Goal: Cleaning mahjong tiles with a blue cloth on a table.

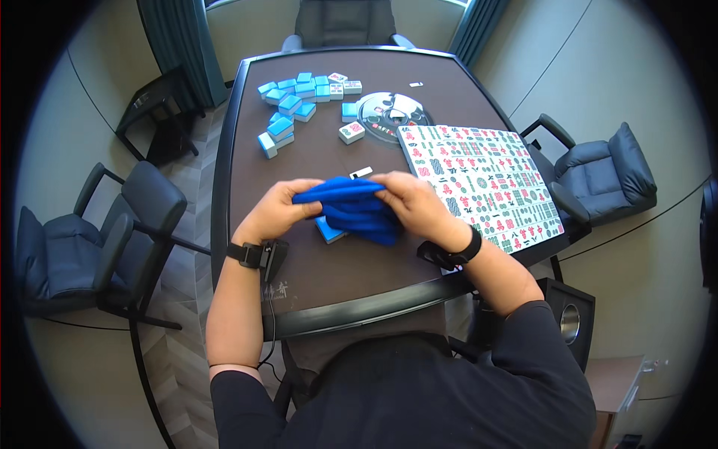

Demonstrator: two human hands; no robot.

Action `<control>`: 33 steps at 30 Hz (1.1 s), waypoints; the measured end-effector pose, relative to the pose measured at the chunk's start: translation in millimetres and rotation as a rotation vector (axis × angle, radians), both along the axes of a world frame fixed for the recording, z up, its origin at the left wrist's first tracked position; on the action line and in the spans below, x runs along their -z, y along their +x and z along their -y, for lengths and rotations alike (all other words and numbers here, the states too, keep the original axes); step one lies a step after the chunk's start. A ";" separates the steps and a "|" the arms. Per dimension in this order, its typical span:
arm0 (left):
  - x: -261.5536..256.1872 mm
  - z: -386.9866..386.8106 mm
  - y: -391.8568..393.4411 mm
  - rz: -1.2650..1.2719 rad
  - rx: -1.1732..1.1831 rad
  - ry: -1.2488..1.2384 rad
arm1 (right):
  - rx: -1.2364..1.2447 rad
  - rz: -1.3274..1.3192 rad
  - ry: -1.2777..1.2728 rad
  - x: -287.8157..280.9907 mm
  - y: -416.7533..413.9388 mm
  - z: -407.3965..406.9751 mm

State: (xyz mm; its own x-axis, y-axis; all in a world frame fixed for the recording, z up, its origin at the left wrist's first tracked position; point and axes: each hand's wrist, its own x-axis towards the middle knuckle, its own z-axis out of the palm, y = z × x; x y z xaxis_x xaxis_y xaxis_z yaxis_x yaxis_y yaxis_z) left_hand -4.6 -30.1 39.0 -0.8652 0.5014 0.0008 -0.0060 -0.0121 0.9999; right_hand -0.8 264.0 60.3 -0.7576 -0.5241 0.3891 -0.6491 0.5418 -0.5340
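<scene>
A folded blue cloth (359, 210) is held above the brown mahjong table (370, 280) between both hands. My left hand (280, 205) pinches its left end between thumb and fingers. At the other end, my right hand (412, 196) grips the cloth's upper right edge. Lower folds of the cloth hang down and partly hide a blue-backed mahjong tile (330, 230) beneath. Just beyond the hands lies a small white piece with a black part (361, 173). A large block of face-up mahjong tiles (485, 185) lies to the right, partly hidden by my right hand and forearm.
Loose blue-backed tiles (290, 104) lie at the far left. One face-up tile (351, 132) is near the round centre panel (387, 115). A black raised rim (370, 311) edges the table. Armchairs stand left (106, 241), right (594, 168) and at the far side (345, 22).
</scene>
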 end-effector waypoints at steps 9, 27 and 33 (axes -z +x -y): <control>23.2 38.7 -17.0 0.032 0.198 1.061 | -0.237 0.297 -0.242 -48.1 6.3 6.5; 8.9 35.3 -9.4 -0.834 -0.638 -1.046 | -0.166 0.244 0.349 21.1 -25.2 5.3; 0.1 -30.0 15.2 -0.622 0.061 -0.916 | -0.115 0.207 0.345 31.7 -26.6 -5.2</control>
